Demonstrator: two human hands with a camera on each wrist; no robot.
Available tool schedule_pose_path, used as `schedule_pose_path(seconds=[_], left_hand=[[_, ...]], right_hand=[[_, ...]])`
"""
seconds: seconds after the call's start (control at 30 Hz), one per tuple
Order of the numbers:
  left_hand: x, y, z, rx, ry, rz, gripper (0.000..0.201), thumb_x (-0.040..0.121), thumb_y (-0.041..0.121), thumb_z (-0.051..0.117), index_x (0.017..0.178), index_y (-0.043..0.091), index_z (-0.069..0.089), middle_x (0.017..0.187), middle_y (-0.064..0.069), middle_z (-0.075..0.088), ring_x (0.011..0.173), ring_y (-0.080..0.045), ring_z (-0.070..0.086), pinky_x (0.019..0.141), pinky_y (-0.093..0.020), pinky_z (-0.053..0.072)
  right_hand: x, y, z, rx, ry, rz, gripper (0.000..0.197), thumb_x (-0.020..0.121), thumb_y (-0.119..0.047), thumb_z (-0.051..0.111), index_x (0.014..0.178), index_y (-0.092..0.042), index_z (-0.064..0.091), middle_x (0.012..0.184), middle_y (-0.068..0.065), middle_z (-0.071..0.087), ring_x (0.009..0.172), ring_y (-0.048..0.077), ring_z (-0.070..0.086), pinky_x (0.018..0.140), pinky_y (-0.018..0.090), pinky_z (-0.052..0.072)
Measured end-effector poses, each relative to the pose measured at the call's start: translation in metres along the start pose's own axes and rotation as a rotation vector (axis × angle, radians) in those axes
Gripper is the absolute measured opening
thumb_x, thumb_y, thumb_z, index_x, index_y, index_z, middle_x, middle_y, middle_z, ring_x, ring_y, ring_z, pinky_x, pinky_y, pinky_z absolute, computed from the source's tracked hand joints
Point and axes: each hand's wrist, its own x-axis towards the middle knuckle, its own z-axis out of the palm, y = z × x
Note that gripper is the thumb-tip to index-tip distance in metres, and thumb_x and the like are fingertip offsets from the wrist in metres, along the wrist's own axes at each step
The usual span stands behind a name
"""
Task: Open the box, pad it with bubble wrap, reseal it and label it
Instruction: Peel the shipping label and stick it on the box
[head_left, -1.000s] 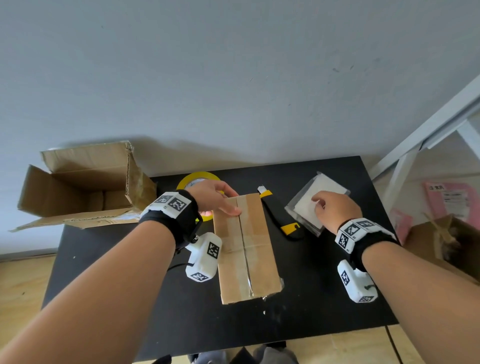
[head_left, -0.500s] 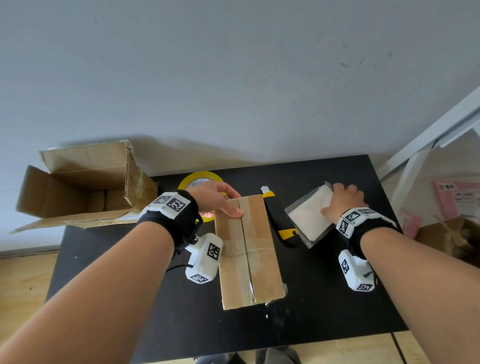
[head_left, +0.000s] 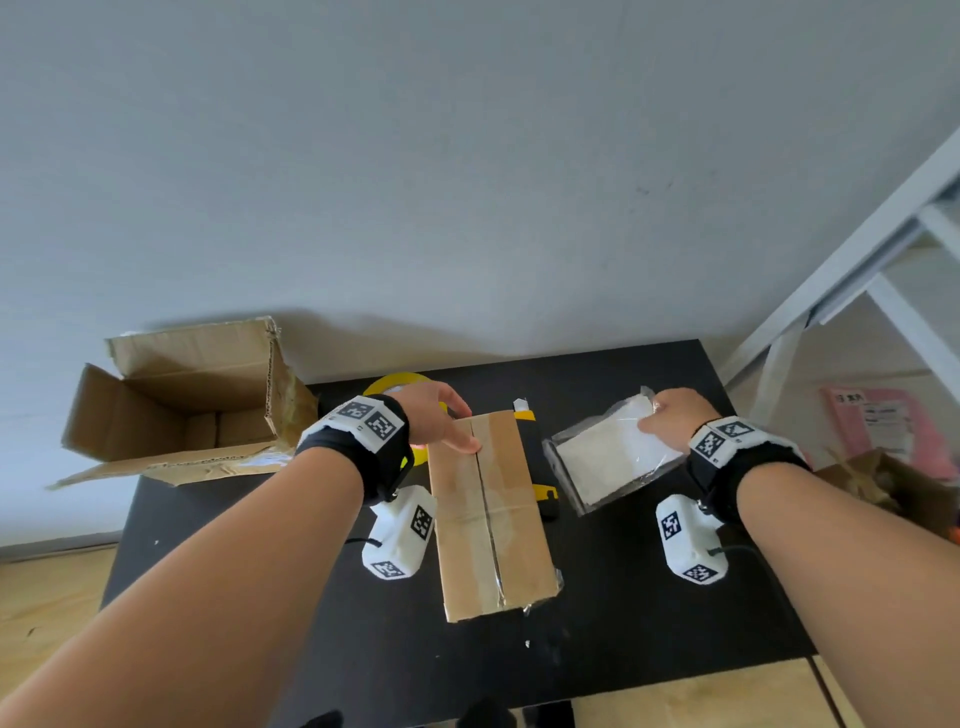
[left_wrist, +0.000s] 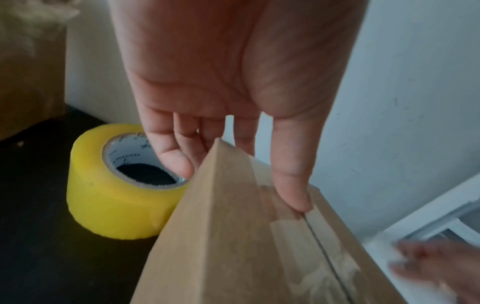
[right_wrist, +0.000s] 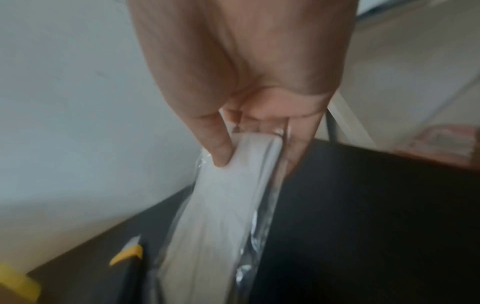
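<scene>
- Cardboard box (head_left: 488, 514), its seam taped shut, lies centred on the table (head_left: 649, 623); my left hand (head_left: 436, 421) grips its far end.
- My right hand (head_left: 675, 426) pinches the clear label packet (head_left: 613, 462), now lifted and tilted; it lay flat earlier.

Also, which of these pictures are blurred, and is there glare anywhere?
Head view: sharp, with a soft shadow on the wall behind the open carton. Left wrist view: the left hand on the box and the tape roll are fairly clear, the right hand is smeared. Right wrist view: blurred throughout, with glare streaks on the clear packet.
</scene>
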Motion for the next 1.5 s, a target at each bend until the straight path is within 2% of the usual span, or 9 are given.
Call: schedule_pose_path(seconds=[0.17, 0.33, 0.43, 0.53, 0.7, 0.9, 1.23, 1.4, 1.5], left_hand=[[-0.024, 0.027, -0.015, -0.03, 0.176, 0.152, 0.045, 0.076, 0.034, 0.077, 0.115, 0.022, 0.059, 0.111, 0.001, 0.062, 0.093, -0.016, 0.06, 0.09, -0.031, 0.049], [-0.06, 0.062, -0.037, -0.146, 0.285, 0.312, 0.07, 0.071, 0.03, 0.083, 0.131, 0.025, 0.047, 0.125, -0.003, 0.052, 0.112, -0.021, 0.056, 0.098, -0.039, 0.047], [-0.08, 0.067, -0.044, -0.22, 0.127, 0.293, 0.071, 0.069, 0.025, 0.085, 0.129, 0.028, 0.048, 0.123, 0.002, 0.054, 0.111, -0.025, 0.06, 0.087, -0.041, 0.055], [-0.098, 0.06, -0.049, -0.312, -0.133, 0.244, 0.042, 0.076, 0.019, 0.08, 0.115, 0.013, 0.064, 0.109, -0.006, 0.072, 0.098, -0.023, 0.07, 0.083, -0.038, 0.058], [-0.106, 0.051, -0.054, -0.473, -0.123, 0.283, 0.024, 0.089, 0.014, 0.066, 0.113, 0.006, 0.067, 0.104, -0.014, 0.073, 0.092, -0.021, 0.072, 0.076, -0.027, 0.059], [-0.111, 0.045, -0.054, -0.489, -0.052, 0.283, 0.027, 0.088, 0.013, 0.068, 0.113, 0.002, 0.066, 0.105, -0.016, 0.072, 0.095, -0.025, 0.071, 0.078, -0.03, 0.059], [-0.12, 0.028, -0.064, -0.489, -0.006, 0.274, 0.023, 0.087, 0.014, 0.069, 0.107, 0.004, 0.068, 0.091, -0.01, 0.073, 0.079, -0.019, 0.072, 0.074, -0.027, 0.06], [-0.127, 0.021, -0.066, -0.454, -0.017, 0.232, 0.025, 0.083, 0.019, 0.074, 0.063, 0.018, 0.059, 0.054, 0.007, 0.063, 0.048, -0.006, 0.06, 0.069, -0.025, 0.056], [-0.124, 0.02, -0.067, -0.48, 0.048, 0.256, 0.009, 0.083, 0.015, 0.074, 0.079, 0.012, 0.067, 0.072, -0.001, 0.073, 0.066, -0.014, 0.071, 0.067, -0.028, 0.058]], right_hand=[[-0.03, -0.02, -0.066, 0.318, 0.306, -0.199, 0.026, 0.084, -0.013, 0.064, 0.064, -0.013, 0.046, 0.068, 0.006, 0.045, 0.07, 0.02, 0.044, 0.061, 0.03, 0.031], [-0.069, -0.057, -0.106, 0.615, 0.217, -0.446, 0.023, 0.082, -0.017, 0.07, 0.075, 0.0, 0.058, 0.071, 0.003, 0.048, 0.077, 0.017, 0.046, 0.078, 0.03, 0.047], [-0.089, -0.082, -0.112, 0.612, 0.107, -0.552, 0.04, 0.081, -0.023, 0.073, 0.099, 0.011, 0.06, 0.087, 0.016, 0.061, 0.082, 0.015, 0.053, 0.075, 0.031, 0.049], [-0.114, -0.104, -0.117, 0.626, 0.078, -0.642, 0.014, 0.081, -0.022, 0.075, 0.093, -0.017, 0.069, 0.104, -0.003, 0.067, 0.097, 0.01, 0.061, 0.083, 0.024, 0.046], [-0.138, -0.12, -0.125, 0.55, 0.419, -0.728, 0.02, 0.077, -0.02, 0.077, 0.095, -0.026, 0.069, 0.093, -0.009, 0.068, 0.085, 0.005, 0.062, 0.07, 0.005, 0.043], [-0.145, -0.123, -0.121, 0.335, 0.657, -0.758, 0.011, 0.078, -0.018, 0.071, 0.084, -0.027, 0.069, 0.082, -0.009, 0.062, 0.074, 0.009, 0.058, 0.077, 0.027, 0.051], [-0.148, -0.135, -0.112, 0.361, 0.283, -0.604, 0.038, 0.083, -0.018, 0.071, 0.119, -0.016, 0.061, 0.104, 0.001, 0.06, 0.093, 0.019, 0.063, 0.072, 0.028, 0.053], [-0.152, -0.141, -0.102, 0.49, 0.0, -0.608, 0.039, 0.084, -0.007, 0.07, 0.121, -0.003, 0.061, 0.108, 0.006, 0.064, 0.082, 0.014, 0.061, 0.056, 0.02, 0.05], [-0.154, -0.15, -0.094, 0.598, 0.052, -0.606, 0.033, 0.085, -0.013, 0.07, 0.117, -0.012, 0.062, 0.109, 0.01, 0.063, 0.084, 0.016, 0.063, 0.066, 0.028, 0.057]])
